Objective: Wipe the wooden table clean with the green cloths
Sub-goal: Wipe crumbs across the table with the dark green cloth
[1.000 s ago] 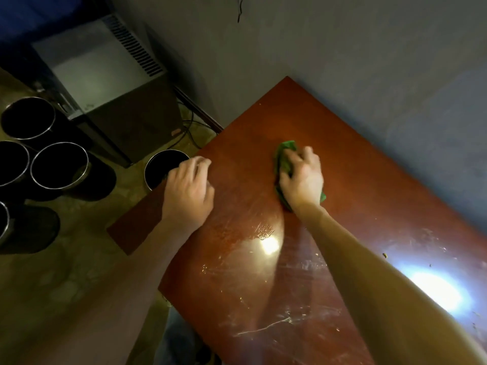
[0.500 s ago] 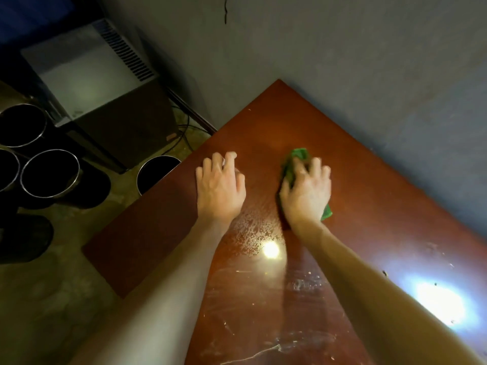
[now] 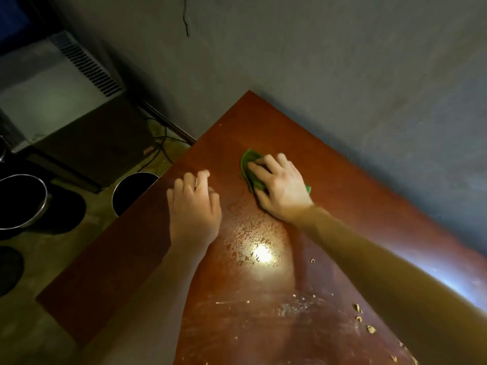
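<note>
The reddish wooden table (image 3: 342, 206) runs diagonally across the head view, with its far corner against the grey wall. A small bunched green cloth (image 3: 250, 164) lies near that corner. My right hand (image 3: 282, 188) presses down on it with spread fingers, covering most of it. My left hand (image 3: 195, 206) rests on the bare tabletop just left of the cloth, holding nothing, its fingertips on the wood. A wet, smeared patch (image 3: 253, 238) shines between my wrists. Only one cloth is in view.
Crumbs (image 3: 365, 322) and streaks lie on the near right part of the table. On the floor to the left stand round metal pots (image 3: 21, 201), one (image 3: 131, 191) right under the table's left edge. A white vented appliance (image 3: 58, 101) and cables sit behind them.
My left hand has moved from the table's left edge inward, close to the cloth. My right hand has slid the cloth a little farther toward the far corner.
</note>
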Tool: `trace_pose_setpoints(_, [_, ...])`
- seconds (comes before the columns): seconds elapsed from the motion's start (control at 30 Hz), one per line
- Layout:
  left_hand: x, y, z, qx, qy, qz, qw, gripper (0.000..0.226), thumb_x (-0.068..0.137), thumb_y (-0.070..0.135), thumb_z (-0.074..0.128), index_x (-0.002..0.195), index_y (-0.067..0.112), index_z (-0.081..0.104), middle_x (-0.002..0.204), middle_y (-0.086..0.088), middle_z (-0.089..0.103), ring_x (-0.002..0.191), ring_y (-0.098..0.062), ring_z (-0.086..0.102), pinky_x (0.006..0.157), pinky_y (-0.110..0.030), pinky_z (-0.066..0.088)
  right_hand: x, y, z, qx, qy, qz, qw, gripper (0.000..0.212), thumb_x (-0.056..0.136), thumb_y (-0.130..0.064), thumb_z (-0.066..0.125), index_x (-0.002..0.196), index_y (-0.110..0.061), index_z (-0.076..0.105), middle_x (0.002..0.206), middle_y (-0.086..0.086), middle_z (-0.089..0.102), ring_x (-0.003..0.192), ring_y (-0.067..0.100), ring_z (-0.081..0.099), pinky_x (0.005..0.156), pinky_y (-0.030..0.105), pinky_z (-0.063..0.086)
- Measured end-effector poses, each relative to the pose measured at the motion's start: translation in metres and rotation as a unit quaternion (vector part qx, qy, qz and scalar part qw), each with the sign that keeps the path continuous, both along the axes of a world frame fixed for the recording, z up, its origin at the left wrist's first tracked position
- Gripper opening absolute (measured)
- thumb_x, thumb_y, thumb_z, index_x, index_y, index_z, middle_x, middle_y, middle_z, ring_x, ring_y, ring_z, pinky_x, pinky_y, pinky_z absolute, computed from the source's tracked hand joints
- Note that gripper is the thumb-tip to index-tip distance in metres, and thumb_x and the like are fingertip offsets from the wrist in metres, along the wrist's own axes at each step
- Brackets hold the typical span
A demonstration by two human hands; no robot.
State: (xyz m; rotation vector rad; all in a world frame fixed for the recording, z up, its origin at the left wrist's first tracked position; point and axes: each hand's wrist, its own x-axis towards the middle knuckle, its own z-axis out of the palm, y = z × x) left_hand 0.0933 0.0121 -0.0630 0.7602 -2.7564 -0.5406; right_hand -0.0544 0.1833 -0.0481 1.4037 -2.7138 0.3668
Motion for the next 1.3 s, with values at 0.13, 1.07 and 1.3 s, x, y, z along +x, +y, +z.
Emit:
trace_pose_setpoints(0.13, [-0.003,0.001,0.004,0.021,-0.018,0.004,1.000,0.037,0.098,0.023,0.042,0.131,0.015,0.058,0.107,-0.005,0.060,0.096,-0.026,0.052,0.088,-0.047,0.044,-0.053,0.015,0.004,-0.085,-0.024,-0.314,0.945,0.044,0.088,-0.026,0.058,0.128,-0.013,0.069,0.121,0.012,0.057,0.103,0.037,0.051,0.084,0.050,0.052])
trace_pose_setpoints(1.07, [-0.001,0.003,0.005,-0.007,-0.003,0.001,1.000,0.029,0.098,0.016,0.050,0.126,0.014,0.057,0.105,-0.009,0.060,0.097,-0.030,0.054,0.086,-0.047,0.043,0.036,0.025,0.000,-0.072,-0.029,-0.213,0.974,0.042,0.090,-0.026,0.055,0.128,-0.014,0.069,0.116,0.007,0.061,0.094,0.031,0.047,0.076,0.046,0.049])
trace_pose_setpoints(1.3, [0.000,0.003,0.005,-0.015,-0.002,-0.006,1.000,0.028,0.100,0.018,0.051,0.127,0.014,0.056,0.107,-0.009,0.060,0.099,-0.030,0.055,0.090,-0.048,0.044,-0.011,0.085,0.004,-0.029,-0.001,-0.039,0.999,0.045,0.091,-0.029,0.059,0.132,-0.013,0.067,0.121,0.011,0.062,0.095,0.035,0.053,0.083,0.044,0.049])
